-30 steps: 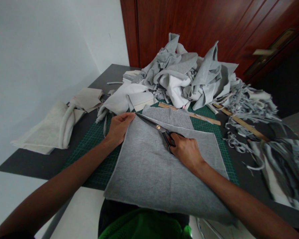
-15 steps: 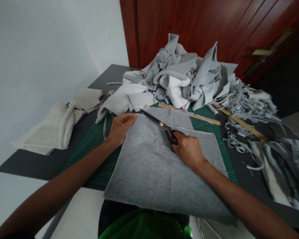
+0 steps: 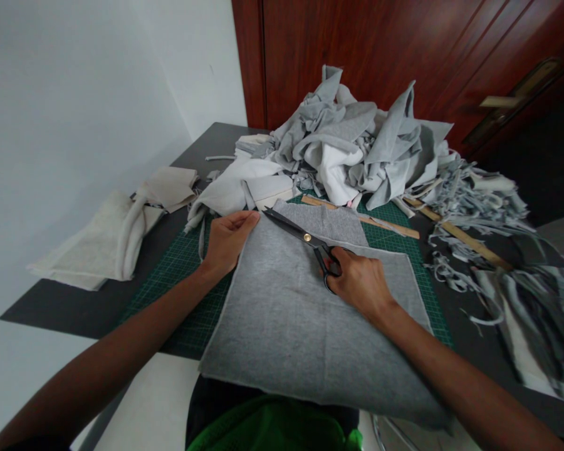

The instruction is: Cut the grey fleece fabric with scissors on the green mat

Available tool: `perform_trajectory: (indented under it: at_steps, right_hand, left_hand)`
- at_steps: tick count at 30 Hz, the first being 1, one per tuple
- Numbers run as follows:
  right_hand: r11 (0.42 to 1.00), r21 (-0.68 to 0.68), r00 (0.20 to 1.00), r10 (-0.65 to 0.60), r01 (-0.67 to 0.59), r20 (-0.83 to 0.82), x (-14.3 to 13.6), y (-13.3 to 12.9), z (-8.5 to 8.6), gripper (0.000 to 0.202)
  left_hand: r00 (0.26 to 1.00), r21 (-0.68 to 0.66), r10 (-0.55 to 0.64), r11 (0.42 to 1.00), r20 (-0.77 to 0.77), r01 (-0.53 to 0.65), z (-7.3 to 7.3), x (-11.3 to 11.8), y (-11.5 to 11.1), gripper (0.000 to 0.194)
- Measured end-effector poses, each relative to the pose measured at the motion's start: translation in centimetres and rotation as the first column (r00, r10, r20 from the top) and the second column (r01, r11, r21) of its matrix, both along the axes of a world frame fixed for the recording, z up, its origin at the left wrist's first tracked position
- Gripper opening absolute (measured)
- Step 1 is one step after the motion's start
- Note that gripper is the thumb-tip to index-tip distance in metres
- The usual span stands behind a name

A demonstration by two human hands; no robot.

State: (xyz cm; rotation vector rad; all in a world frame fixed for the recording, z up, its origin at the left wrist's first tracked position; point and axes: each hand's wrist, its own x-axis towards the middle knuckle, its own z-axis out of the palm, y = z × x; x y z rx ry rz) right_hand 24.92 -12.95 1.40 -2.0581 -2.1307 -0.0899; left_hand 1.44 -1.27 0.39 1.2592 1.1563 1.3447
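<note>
A large grey piece of fabric lies over the cutting mat and hangs past the table's front edge. My left hand pinches its far left corner between thumb and fingers. Black-handled scissors are in my right hand, fingers wrapped through the handles. Their blades point left along the fabric's far edge, the tips close to my left thumb, and look nearly closed. Beyond that edge lies a smaller grey fabric piece, partly under the large one.
The green cutting mat shows around the fabric. Behind stands a heap of grey and white cloth. Wooden rulers lie on the mat and to the right. Fabric strips cover the right side; folded cream cloth is at left.
The whole view has shifted slightly to the right. The scissor blades look a little more closed than before; my left hand keeps its pinch on the corner.
</note>
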Motion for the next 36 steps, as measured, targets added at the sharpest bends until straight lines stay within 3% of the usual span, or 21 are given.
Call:
perform_trajectory:
  at_steps: [16,23,36]
  right_hand:
    - [1.000,0.009,1.000,0.019,-0.019,-0.008,-0.23,-0.24,-0.16,0.011]
    - [1.000,0.006,1.000,0.018,-0.017,-0.015,-0.31,-0.32,-0.38,0.010]
    - [1.000,0.004,1.000,-0.002,0.002,-0.018,-0.29,-0.27,-0.08,0.010]
  left_hand:
    - [0.998,0.041,-0.004,0.999,-0.056,0.006,0.17,-0.12,-0.19,0.021]
    - [0.979,0.124,0.022,0.992,-0.200,0.003,0.54,-0.07,-0.64,0.020]
    - [0.988,0.084,0.030,0.996,-0.153,-0.017,0.28,-0.03,-0.48,0.024]
